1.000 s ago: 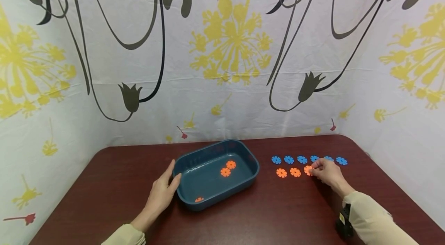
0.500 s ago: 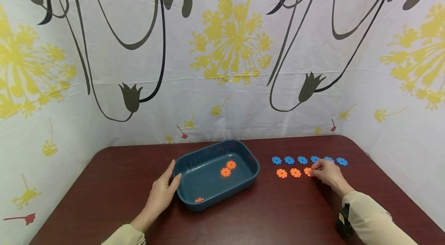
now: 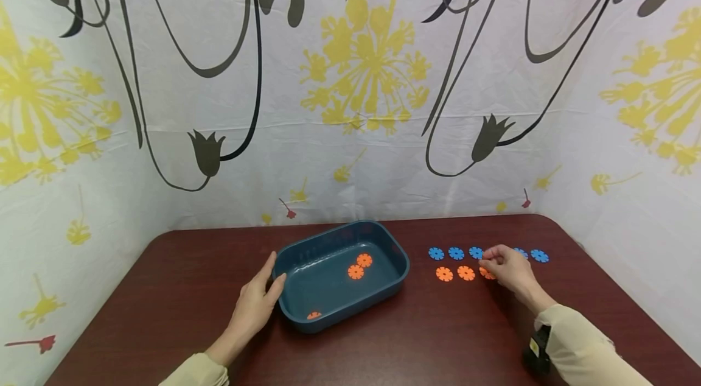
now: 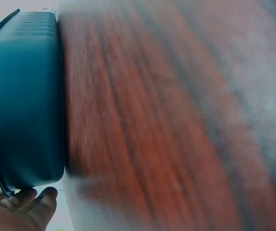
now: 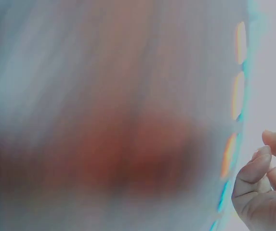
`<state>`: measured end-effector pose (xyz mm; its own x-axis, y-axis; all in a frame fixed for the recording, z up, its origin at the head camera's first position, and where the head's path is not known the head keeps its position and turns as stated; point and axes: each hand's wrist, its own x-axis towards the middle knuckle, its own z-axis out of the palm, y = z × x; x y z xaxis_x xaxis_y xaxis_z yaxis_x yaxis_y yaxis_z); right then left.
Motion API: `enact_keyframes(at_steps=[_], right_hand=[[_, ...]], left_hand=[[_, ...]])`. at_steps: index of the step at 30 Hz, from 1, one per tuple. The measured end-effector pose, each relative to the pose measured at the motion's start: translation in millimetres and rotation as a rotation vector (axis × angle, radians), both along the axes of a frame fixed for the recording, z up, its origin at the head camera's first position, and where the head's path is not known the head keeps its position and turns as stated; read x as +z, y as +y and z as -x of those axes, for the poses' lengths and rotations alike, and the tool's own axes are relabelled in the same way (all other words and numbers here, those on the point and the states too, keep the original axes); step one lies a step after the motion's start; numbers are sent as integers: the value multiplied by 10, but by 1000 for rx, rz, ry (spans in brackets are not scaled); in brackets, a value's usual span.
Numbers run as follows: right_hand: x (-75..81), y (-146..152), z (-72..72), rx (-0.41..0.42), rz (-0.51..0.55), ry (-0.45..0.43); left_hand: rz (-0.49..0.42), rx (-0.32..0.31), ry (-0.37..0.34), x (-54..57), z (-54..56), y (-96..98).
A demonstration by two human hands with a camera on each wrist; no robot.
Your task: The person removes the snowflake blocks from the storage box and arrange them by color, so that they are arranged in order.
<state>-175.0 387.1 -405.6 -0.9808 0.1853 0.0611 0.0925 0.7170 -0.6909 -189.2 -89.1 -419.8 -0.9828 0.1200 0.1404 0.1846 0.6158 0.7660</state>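
In the head view, my left hand (image 3: 257, 298) holds the near left end of a dark teal rectangular dish (image 3: 342, 310), with the thumb at its rim. The left wrist view shows fingers (image 4: 41, 204) against the dish's outer side. Inside lie three orange notched plastic discs, two touching each other (image 3: 356, 272) and one half hidden by the near wall. My right hand (image 3: 512, 267) hovers over the third disc (image 3: 487, 273) of an orange row, its fingers loosely bent and holding nothing. In the right wrist view, thumb and index fingertip stand slightly apart.
Behind the orange discs runs a row of several blue notched discs (image 3: 456, 253), partly hidden by my right hand. Everything stands on a dark red-brown table (image 3: 427, 343). A white patterned cloth (image 3: 350, 179) hangs around its back and sides.
My right hand has let go of the third orange disc and lifted slightly up and left, leaving it in the row. My left hand and the dish have stayed put.
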Motion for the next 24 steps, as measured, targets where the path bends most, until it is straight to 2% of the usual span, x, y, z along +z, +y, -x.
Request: enact_keyframes(at_steps=[5,14,24], right_hand=[[160,-338,82,73,91,64],[384,-990,240,179,270,66],[408,-1565,422,246,306,71]], left_hand=[[-1,1,0,4,4,0],[-1,-6,6,-2,4,-5],[4,-4,11,-6,-1,-13]])
